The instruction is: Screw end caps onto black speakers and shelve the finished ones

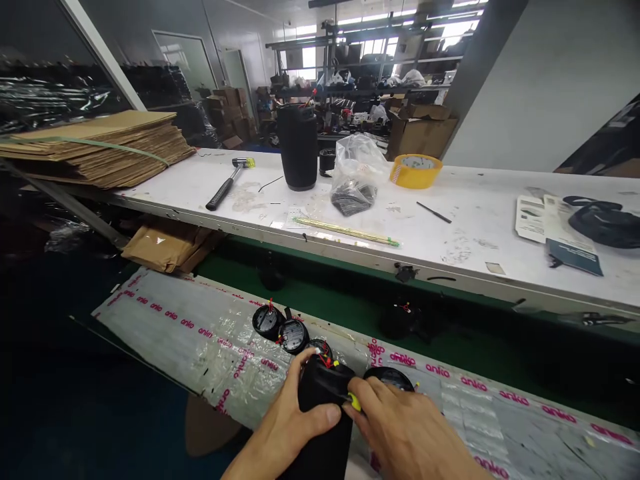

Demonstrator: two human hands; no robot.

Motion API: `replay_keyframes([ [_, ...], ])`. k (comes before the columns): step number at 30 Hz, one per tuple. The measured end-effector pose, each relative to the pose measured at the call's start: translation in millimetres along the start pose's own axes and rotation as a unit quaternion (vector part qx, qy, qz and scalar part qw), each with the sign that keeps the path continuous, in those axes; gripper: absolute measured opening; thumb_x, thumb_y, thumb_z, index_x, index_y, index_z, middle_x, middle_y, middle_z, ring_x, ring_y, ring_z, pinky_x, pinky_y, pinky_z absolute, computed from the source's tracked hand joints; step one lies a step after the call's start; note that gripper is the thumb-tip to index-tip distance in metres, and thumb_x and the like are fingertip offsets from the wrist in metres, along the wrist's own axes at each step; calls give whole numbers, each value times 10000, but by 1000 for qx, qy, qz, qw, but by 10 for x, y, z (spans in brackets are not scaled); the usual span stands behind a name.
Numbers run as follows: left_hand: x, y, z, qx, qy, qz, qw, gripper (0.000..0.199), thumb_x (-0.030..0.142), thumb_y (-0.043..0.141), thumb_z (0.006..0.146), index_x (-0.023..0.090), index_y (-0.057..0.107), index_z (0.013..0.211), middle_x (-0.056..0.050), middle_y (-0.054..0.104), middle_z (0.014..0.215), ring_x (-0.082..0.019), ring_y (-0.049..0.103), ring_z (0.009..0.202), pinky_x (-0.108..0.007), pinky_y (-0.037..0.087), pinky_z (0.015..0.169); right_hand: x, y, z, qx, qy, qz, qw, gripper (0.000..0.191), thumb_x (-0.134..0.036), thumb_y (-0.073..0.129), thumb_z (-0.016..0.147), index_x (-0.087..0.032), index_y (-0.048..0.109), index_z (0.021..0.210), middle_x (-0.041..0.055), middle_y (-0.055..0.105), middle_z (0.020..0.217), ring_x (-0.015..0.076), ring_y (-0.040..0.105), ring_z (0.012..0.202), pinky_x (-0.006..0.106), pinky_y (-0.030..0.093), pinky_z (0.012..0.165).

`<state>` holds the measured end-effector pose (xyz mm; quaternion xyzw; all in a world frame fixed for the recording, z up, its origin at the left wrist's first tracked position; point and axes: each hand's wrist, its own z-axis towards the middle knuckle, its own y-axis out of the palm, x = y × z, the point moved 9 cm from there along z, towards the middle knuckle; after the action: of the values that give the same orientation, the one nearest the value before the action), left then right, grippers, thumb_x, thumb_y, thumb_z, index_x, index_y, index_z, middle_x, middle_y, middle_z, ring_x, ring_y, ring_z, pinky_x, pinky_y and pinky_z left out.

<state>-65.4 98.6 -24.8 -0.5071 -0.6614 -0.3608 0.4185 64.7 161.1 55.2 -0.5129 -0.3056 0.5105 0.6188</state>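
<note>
Your left hand point(285, 427) is gripping the black cylinder point(320, 417), fingers wrapped around its side, near the bench's front edge. Your right hand point(410, 433) is pinching a small yellow piece point(355, 402) against it, fingers narrow. Just beyond your fingertips, round black caps point(280, 327) are lying on taped plastic sheeting point(200, 333). Farther off, a clear bag point(356, 175) is holding dark parts.

left hand point(287, 427) grips black cylinder point(323, 417) | right hand point(407, 433) pinches yellow piece point(355, 402) at cylinder's side | round black caps point(285, 328) just beyond on taped plastic sheet point(200, 333) | hammer point(227, 183) on white bench point(475, 213)
</note>
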Motion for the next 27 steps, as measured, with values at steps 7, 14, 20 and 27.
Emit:
replay_keyframes([
  [7, 43, -22, -38, -26, 0, 19, 999, 887, 564, 731, 899, 289, 315, 1632, -72, 420, 1690, -332, 356, 1563, -501, 282, 1296, 8, 69, 18, -60, -24, -56, 996, 328, -109, 657, 850, -270, 415, 1001, -38, 608, 743, 211, 604, 497, 383, 99, 458],
  [14, 74, 33, -3, -22, 1, 9, 1000, 898, 558, 831, 775, 267, 410, 1513, -113, 675, 1398, -393, 610, 1310, -544, 458, 1130, -29, 105, -32, -94, -60, -73, 991, 426, -73, 674, 752, -290, 362, 943, -57, 606, 772, 185, 563, 485, 391, 51, 454],
  [20, 22, 44, -42, 7, -17, 75, 997, 898, 574, 778, 789, 254, 374, 1524, -146, 624, 1434, -423, 554, 1348, -582, 393, 1164, -46, 144, -64, -101, -88, -88, 987, 405, -113, 692, 730, -285, 379, 922, -39, 559, 768, 188, 510, 530, 418, 32, 462],
  [27, 69, 11, -66, 42, -18, 105, 993, 879, 536, 793, 761, 270, 395, 1498, -146, 586, 1475, -421, 513, 1377, -579, 356, 1178, -42, 147, -70, -118, -73, -86, 987, 353, -66, 693, 760, -260, 450, 929, -31, 586, 797, 180, 515, 535, 407, 81, 455],
])
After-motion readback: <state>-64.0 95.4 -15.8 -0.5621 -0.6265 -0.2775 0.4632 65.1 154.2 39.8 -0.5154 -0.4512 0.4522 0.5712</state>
